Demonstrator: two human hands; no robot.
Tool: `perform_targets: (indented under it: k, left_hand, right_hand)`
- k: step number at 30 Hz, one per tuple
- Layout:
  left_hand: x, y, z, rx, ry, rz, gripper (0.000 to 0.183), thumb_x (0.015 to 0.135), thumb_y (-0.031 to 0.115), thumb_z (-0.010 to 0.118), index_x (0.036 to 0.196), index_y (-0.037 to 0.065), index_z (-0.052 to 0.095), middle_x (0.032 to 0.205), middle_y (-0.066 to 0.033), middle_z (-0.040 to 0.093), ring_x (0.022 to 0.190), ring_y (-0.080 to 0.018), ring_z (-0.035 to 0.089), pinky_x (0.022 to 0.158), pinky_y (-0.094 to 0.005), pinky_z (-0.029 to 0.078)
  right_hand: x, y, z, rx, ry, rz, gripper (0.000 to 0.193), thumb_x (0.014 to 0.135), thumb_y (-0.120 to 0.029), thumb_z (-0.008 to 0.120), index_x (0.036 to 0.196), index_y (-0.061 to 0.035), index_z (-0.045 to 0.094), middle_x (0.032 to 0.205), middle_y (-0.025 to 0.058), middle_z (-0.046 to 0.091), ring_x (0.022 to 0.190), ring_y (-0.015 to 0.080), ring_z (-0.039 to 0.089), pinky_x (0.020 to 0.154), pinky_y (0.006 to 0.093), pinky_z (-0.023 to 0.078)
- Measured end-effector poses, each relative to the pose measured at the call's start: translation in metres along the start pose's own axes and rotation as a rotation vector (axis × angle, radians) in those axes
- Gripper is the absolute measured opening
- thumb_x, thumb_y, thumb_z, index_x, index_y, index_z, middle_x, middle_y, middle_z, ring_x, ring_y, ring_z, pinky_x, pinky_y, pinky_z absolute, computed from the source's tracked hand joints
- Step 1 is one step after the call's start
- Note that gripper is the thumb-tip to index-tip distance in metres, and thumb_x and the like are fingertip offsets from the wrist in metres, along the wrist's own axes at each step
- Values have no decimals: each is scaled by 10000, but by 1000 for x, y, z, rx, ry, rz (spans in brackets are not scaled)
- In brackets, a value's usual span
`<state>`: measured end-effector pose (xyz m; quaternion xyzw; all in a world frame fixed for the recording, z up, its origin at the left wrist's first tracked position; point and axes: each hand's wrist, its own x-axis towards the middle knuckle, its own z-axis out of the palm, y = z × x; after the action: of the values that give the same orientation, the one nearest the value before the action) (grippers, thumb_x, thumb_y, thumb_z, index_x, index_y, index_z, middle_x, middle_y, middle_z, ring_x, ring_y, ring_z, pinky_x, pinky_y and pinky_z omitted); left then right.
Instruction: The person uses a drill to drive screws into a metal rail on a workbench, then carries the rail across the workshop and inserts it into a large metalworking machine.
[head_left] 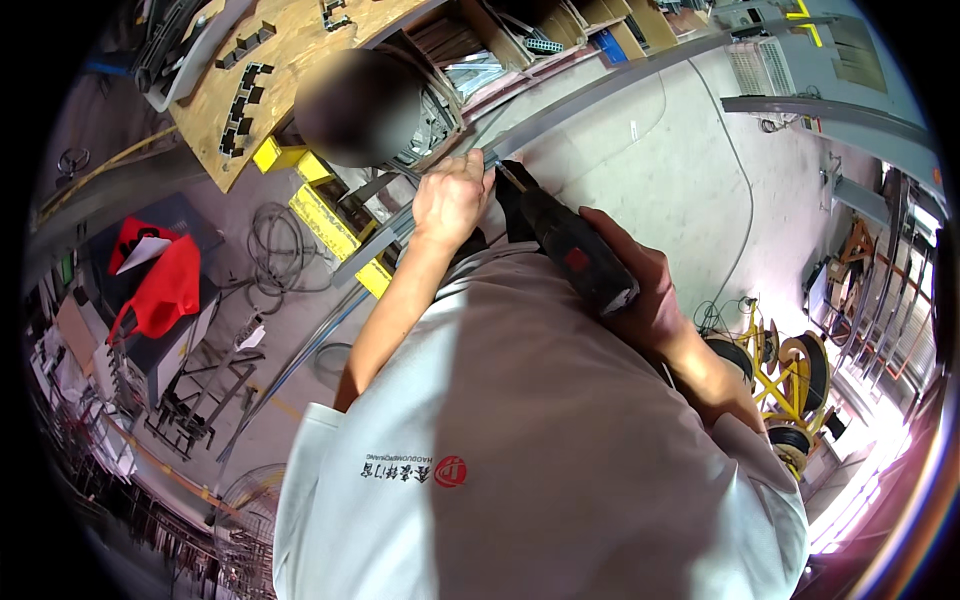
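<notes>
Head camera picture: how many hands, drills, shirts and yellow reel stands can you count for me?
Hands, left hand and right hand: 2
Black drill, held in the right hand: 1
Light grey shirt: 1
Yellow reel stand: 1
Total: 5

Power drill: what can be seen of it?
The power drill has a dark, plastic-looking body with a red patch and a slim metallic bit. It points up-left in the picture, toward the left hand and a grey bar. The right hand holds it near its rear; tip contact is unclear.
</notes>
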<state>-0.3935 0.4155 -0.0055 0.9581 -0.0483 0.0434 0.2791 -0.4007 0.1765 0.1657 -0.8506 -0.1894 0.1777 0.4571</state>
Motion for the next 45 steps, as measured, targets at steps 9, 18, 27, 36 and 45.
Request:
perform_targets:
  k: [9, 18, 27, 36, 45]
  left_hand:
    - [1, -1, 2, 43, 58, 38, 268, 882, 222, 762, 1010, 23, 636, 769, -144, 671, 754, -329, 688, 648, -436, 567]
    - [3, 2, 1, 25, 31, 5, 280, 882, 228, 761, 1039, 40, 625, 777, -132, 657, 743, -336, 682, 641, -447, 561]
    - [2, 2, 1, 92, -10, 14, 266, 892, 259, 740, 983, 42, 615, 769, -117, 652, 765, -290, 684, 671, -404, 572]
    - [4, 1, -1, 95, -27, 34, 264, 906, 249, 717, 1006, 28, 613, 793, -123, 656, 763, -299, 681, 708, -397, 570]
    - [2, -2, -2, -14, -74, 26, 316, 926, 224, 690, 1125, -10, 618, 865, -135, 665, 814, -314, 669, 734, -402, 566]
  right_hand:
    - [14, -7, -4, -48, -50, 29, 677, 811, -97, 802, 1434, -29, 548, 919, 231, 724, 819, 374, 737, 738, 403, 567]
    - [30, -22, -8, -29, -73, 93, 696, 771, -87, 804, 1417, -32, 552, 962, 242, 723, 873, 413, 721, 769, 432, 563]
    - [52, -53, -22, -70, -242, 215, 799, 738, -18, 795, 1476, -25, 489, 1088, 247, 725, 983, 402, 730, 843, 403, 567]
    - [73, -69, -25, -202, -364, 251, 739, 775, -147, 784, 1450, -64, 493, 973, 226, 689, 895, 442, 684, 793, 507, 544]
    - [95, -82, -23, -429, -613, 319, 659, 884, -145, 650, 1495, -76, 411, 975, 225, 677, 871, 405, 703, 769, 503, 558]
